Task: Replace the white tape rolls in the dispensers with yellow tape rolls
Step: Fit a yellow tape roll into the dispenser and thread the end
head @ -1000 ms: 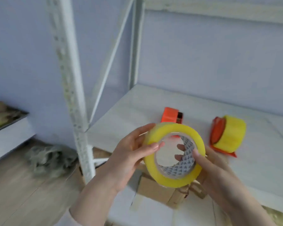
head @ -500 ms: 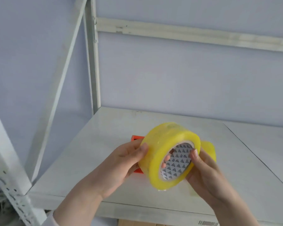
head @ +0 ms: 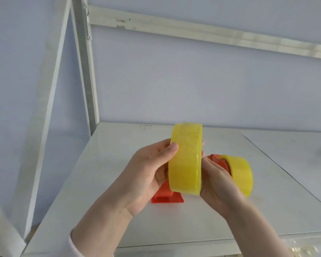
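you have the yellow tape roll (head: 185, 160) up on edge between both hands, its outer band facing you and its core axis running left to right. your left hand (head: 148, 175) is closed on the roll's left face with the thumb pressed over the near rim; your right hand (head: 217, 180) is curled against the right face, fingers (head: 203, 143) partly hidden behind it, so both hands grip this one roll. it hangs clear of the white shelf (head: 100, 191), directly above and in front of an orange dispenser (head: 167, 196), whose base shows beneath the roll, just under your left palm. the rest of that dispenser is hidden, so whether it is empty cannot be told. the hub should lie straight below the roll, nearer your left hand, so i'd judge the move is a short drop with the core hole lined up on it. a second orange dispenser (head: 218, 160) sits just right of your right hand and already carries a loaded yellow roll (head: 241, 175). no white roll is in sight
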{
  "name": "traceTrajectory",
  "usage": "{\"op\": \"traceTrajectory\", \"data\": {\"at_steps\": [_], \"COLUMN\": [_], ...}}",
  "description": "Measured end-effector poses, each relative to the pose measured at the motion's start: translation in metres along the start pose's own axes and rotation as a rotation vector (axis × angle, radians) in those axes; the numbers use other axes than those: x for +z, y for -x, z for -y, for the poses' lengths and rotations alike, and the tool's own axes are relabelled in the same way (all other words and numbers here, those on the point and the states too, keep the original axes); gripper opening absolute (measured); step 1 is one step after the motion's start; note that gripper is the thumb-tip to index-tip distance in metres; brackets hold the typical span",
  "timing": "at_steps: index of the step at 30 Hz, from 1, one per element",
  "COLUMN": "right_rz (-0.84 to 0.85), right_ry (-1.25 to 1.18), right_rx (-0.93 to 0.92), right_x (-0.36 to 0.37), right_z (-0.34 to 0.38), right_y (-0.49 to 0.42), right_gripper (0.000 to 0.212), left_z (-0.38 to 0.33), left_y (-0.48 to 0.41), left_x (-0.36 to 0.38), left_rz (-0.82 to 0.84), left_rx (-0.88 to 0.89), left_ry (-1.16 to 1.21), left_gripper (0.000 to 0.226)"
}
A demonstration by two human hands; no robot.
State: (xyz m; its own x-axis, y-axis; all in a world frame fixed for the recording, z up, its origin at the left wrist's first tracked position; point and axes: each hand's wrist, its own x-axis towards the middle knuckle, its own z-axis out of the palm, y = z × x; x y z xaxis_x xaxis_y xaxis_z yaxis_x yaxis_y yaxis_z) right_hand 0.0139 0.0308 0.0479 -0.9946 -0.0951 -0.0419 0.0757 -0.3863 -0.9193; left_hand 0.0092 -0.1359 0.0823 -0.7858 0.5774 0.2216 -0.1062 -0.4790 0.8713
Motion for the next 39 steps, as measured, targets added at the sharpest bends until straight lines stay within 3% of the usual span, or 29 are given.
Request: {"op": "traceTrajectory", "data": {"at_steps": [4, 7, 9, 14, 17, 27, 30, 36, 39], "right_rz": [-0.053, -0.202, -0.265, -0.168, -0.134, -0.066, -0.090, -0.147, -0.114], "right_ry": [0.261, 0.301, 0.323, 0.351, 0.341, 0.371, 0.371, 0.294, 0.224], "right_rx": [-0.092, -0.264, -0.367, -0.423, -0.410, -0.447, -0.477, -0.356, -0.307], "right_x": [0.000, -0.002, -0.001, 0.001, -0.001, -0.001, 0.003, 0.009, 0.009], "right_z": [0.009, 0.015, 0.021, 0.027, 0.026, 0.016, 0.017, 0.026, 0.029], "right_y": [0.004, 0.009, 0.015, 0.025, 0.025, 0.024, 0.023, 0.019, 0.023], "right_gripper": [0.038, 0.049, 0.045, 0.059, 0.042, 0.033, 0.032, 0.043, 0.045], "left_z": [-0.005, -0.006, -0.007, -0.007, -0.006, -0.008, -0.009, 0.000, 0.001], "left_y": [-0.012, -0.020, -0.026, -0.037, -0.043, -0.053, -0.054, -0.043, -0.039], "left_x": [0.004, 0.006, 0.007, 0.010, 0.012, 0.002, 0.006, 0.012, 0.016], "left_rz": [-0.073, -0.107, -0.140, -0.225, -0.266, -0.321, -0.301, -0.201, -0.211], "left_rx": [-0.024, -0.053, -0.065, -0.074, -0.069, -0.156, -0.167, -0.197, -0.200], "left_ry": [0.006, 0.017, 0.071, 0.156, 0.251, 0.502, 0.434, -0.031, 0.036], "left_gripper": [0.042, 0.047, 0.051, 0.060, 0.065, 0.067, 0.068, 0.047, 0.047]}}
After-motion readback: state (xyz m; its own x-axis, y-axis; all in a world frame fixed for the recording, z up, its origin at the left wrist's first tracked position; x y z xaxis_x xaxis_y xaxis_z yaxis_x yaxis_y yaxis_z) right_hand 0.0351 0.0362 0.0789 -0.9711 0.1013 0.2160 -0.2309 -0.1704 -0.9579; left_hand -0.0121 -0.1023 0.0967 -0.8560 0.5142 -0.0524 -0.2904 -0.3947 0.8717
